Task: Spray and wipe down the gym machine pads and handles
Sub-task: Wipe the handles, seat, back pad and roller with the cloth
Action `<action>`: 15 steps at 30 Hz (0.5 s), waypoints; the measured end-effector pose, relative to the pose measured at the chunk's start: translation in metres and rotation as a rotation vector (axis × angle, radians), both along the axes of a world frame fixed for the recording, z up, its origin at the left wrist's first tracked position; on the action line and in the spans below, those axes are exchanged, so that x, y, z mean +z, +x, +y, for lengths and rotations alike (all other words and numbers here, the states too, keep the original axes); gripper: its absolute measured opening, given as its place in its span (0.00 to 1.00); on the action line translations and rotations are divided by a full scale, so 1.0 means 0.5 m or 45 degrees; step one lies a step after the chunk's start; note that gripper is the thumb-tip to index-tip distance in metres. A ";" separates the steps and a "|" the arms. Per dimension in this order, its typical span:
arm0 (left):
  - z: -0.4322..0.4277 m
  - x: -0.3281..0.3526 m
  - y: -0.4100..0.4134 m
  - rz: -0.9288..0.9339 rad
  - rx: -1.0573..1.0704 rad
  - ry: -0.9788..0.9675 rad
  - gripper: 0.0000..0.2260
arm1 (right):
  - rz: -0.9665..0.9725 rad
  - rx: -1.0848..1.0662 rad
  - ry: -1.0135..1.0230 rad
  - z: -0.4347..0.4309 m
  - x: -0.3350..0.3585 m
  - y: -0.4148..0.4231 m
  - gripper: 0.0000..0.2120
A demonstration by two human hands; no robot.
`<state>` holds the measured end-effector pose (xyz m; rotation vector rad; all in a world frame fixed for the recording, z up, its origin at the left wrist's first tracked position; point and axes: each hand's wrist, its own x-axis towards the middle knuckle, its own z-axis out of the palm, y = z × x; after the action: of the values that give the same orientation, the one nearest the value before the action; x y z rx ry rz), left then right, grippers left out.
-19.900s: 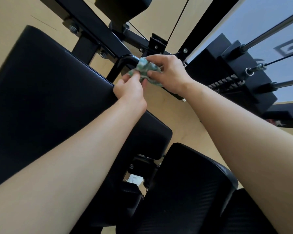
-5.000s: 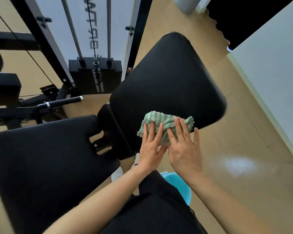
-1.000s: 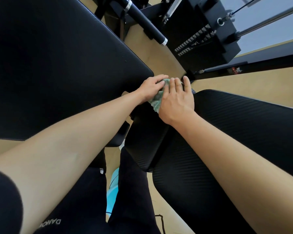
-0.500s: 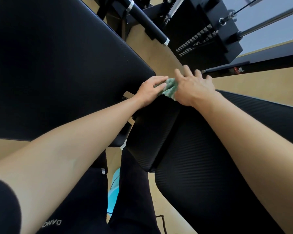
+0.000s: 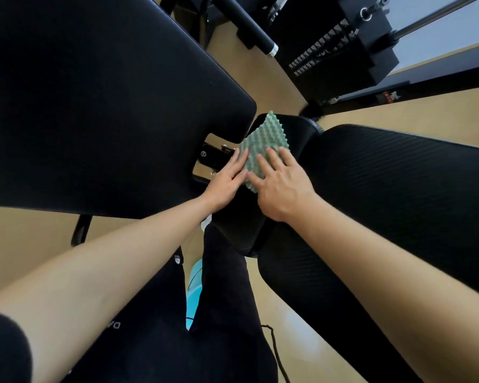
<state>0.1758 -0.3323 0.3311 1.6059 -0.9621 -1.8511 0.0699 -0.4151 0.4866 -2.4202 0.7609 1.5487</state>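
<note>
A green bumpy cloth lies spread flat on the small black middle pad of the gym machine. My left hand presses the cloth's left edge with straight fingers. My right hand lies flat on the cloth's near part, fingers straight. A large smooth black pad fills the left. A ribbed black pad stretches to the right. A black handle bar with a silver end runs at the top.
The black weight stack with guide rods stands at the top right on a wooden floor. A metal bracket shows between the pads. A light blue object sits on the floor between my legs, and a thin black cord trails nearby.
Both hands have slid back toward me along the middle pad. The cloth, bunched under them before, now lies spread open and flat. My right hand has turned palm down onto it.
</note>
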 end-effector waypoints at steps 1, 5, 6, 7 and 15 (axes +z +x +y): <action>0.036 0.002 0.004 0.007 0.017 0.036 0.24 | 0.001 0.007 0.031 0.033 0.002 0.003 0.31; 0.156 0.007 0.024 -0.053 -0.049 0.135 0.25 | 0.015 0.042 0.122 0.142 0.010 0.007 0.32; 0.170 0.008 0.025 -0.066 -0.062 0.152 0.25 | 0.020 0.037 0.126 0.154 0.010 0.008 0.33; 0.173 0.011 0.025 -0.083 -0.072 0.158 0.25 | 0.014 0.021 0.119 0.156 0.010 0.011 0.34; -0.086 0.005 -0.017 -0.123 -0.164 -0.039 0.29 | 0.067 -0.049 -0.228 -0.007 0.017 0.011 0.32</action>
<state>0.1675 -0.3755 0.3337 1.6628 -1.1551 -1.8478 0.0752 -0.4186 0.4950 -2.4796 0.9901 1.5993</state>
